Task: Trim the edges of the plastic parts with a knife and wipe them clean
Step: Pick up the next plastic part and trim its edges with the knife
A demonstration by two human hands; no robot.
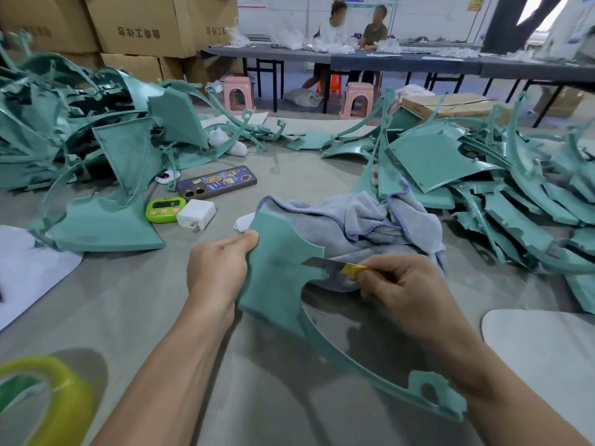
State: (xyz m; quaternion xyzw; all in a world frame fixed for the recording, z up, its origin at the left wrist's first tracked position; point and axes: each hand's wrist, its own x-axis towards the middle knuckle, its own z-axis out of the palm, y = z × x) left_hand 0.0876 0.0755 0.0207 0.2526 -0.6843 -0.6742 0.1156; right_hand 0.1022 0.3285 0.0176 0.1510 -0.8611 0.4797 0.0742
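Observation:
My left hand (219,268) grips the left edge of a teal plastic part (277,272), holding it upright above the grey floor mat. A long curved arm of the part sweeps down to the right and ends in a tab with a hole. My right hand (402,284) holds a yellow-handled utility knife (335,266); its blade lies against the part's right notched edge. Just behind the part lies a crumpled grey cloth (370,226) with blue stitching.
Heaps of teal plastic parts lie at the left (80,140) and at the right (483,188). A phone (217,182), a green timer (165,209) and a white charger (196,214) sit on the mat. Yellow tape (58,403) is bottom left. Two people sit at a far table.

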